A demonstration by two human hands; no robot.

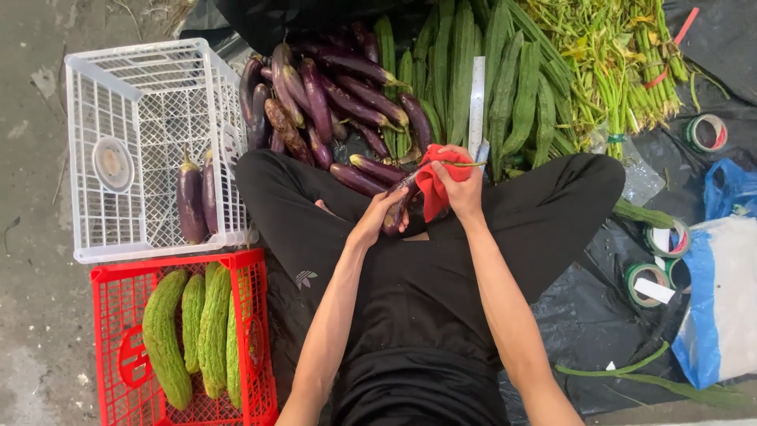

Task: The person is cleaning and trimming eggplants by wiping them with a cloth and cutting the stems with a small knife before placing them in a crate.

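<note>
Wiping in hand: left hand (377,219) grips one long purple eggplant (397,207) over the lap; right hand (461,185) pinches a red cloth (432,189) against it.
Done, apparently: two eggplants in the white plastic crate (102,95).
Left: a heap of purple eggplants (331,102).
Surface: black plastic sheet (583,315) on concrete floor (35,331), beside a red crate of bitter gourds (181,276).
</note>
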